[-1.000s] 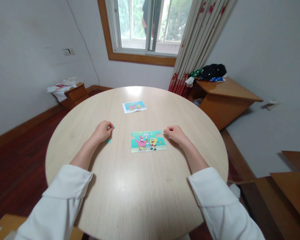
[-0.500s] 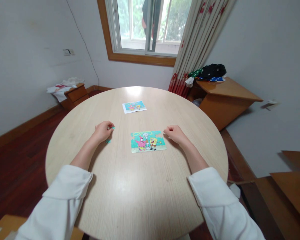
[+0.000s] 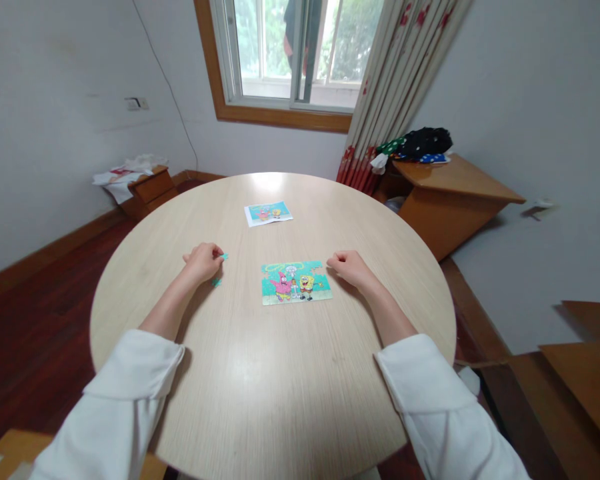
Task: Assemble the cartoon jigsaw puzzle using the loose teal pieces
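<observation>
My left hand (image 3: 204,261) is over the left half of the table, with thumb and fingers pinched at a small teal puzzle piece (image 3: 225,256). Another teal puzzle piece (image 3: 217,283) lies on the tabletop just below that hand, partly hidden by it. A mostly joined jigsaw puzzle (image 3: 296,285) with cartoon figures lies flat in the middle; table-coloured gaps show near its upper left and upper right. Beside its upper right corner rests my right hand (image 3: 349,266), fingers curled closed. Whatever those fingers may hold is hidden.
A printed picture sheet (image 3: 269,214) with a similar scene lies farther back on the round wooden table (image 3: 280,373). Beyond the table stand a wooden cabinet (image 3: 460,193) with cloths on top, a curtain (image 3: 395,87) and a window.
My left hand has shifted slightly left, and its fingers now show more of the teal puzzle piece at their tips. My right hand and the jigsaw puzzle have stayed in place.
</observation>
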Demonstrator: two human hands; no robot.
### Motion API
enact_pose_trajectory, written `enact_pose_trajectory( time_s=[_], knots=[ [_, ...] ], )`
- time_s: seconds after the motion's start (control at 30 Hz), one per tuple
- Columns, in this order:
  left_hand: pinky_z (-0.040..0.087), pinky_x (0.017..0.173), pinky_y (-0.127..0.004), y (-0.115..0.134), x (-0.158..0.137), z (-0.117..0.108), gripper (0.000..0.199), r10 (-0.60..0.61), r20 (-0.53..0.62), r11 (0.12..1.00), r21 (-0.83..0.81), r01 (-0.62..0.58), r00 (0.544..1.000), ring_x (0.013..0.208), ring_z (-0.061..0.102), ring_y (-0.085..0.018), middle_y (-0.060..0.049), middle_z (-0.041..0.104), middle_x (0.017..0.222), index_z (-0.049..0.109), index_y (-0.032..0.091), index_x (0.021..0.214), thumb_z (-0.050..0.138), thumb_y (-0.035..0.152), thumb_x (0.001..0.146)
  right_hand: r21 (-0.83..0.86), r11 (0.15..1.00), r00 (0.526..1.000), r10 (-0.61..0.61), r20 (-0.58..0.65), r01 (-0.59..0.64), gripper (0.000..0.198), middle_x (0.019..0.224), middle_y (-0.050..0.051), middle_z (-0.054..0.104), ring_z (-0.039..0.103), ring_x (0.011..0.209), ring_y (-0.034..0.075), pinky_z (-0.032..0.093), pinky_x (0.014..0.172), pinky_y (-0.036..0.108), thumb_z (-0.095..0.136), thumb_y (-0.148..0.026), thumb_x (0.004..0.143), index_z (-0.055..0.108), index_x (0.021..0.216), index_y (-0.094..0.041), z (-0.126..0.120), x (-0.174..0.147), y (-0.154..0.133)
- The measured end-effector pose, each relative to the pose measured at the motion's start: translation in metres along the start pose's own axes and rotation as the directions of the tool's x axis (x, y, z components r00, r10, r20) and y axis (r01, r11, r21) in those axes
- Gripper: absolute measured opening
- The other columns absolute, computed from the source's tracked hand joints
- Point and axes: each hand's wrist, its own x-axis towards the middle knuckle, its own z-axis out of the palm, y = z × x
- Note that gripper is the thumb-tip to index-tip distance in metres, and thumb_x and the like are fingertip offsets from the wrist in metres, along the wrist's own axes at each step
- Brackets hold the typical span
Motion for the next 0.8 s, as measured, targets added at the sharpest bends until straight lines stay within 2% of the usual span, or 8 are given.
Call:
enact_pose_trajectory(
  time_s=[0.27, 0.5, 0.63, 0.8],
  knots=[
    [0.032, 0.086, -0.042, 0.002, -0.004, -0.002, 0.008, 0.01, -0.006, 0.998, -0.058, -0.01, 1.0, 0.091, 0.061, -0.027, -0.009, 0.07, 0.09, 0.062, 0.018, 0.079, 0.057, 0.022, 0.076, -0.001, 1.0, 1.0, 0.001, -0.001, -0.001, 0.018, 0.049, -0.006, 0.032, 0.029, 0.05, 0.008, 0.02, 0.049, 0.024, 0.046, -0.03, 0.058, 0.035, 0.049, -0.02, 0.001, 0.001, 0.002],
    [0.034, 0.078, -0.035, 0.003, -0.005, -0.004, 0.007, 0.014, -0.047, 0.99, -0.138, -0.02, 0.999, 0.077, 0.06, -0.022, -0.003, 0.067, 0.076, 0.058, 0.019, 0.071, 0.063, 0.023, 0.069, 0.0, 1.0, 1.0, 0.008, -0.006, -0.008, 0.017, 0.048, -0.006, 0.032, 0.028, 0.05, 0.008, 0.02, 0.049, 0.024, 0.047, -0.03, 0.058, 0.035, 0.049, -0.02, 0.0, 0.001, 0.003],
    [0.036, 0.065, -0.028, 0.002, -0.007, -0.003, 0.01, 0.086, -0.042, 0.947, -0.307, -0.094, 0.995, 0.066, 0.057, -0.017, -0.002, 0.065, 0.069, 0.06, 0.018, 0.072, 0.062, 0.025, 0.066, -0.006, 1.0, 1.0, 0.011, -0.005, -0.011, 0.016, 0.048, -0.006, 0.033, 0.029, 0.05, 0.008, 0.02, 0.05, 0.024, 0.046, -0.028, 0.058, 0.035, 0.049, -0.02, 0.0, 0.002, 0.003],
    [0.033, 0.051, -0.024, 0.015, -0.016, -0.008, 0.017, 0.212, 0.043, 0.809, -0.568, -0.151, 0.976, 0.053, 0.049, -0.013, -0.002, 0.061, 0.061, 0.063, 0.015, 0.074, 0.059, 0.028, 0.064, -0.014, 1.0, 1.0, -0.002, -0.005, 0.002, 0.017, 0.049, -0.006, 0.033, 0.029, 0.051, 0.008, 0.021, 0.05, 0.024, 0.047, -0.028, 0.059, 0.035, 0.049, -0.02, 0.0, 0.003, 0.002]
  ],
)
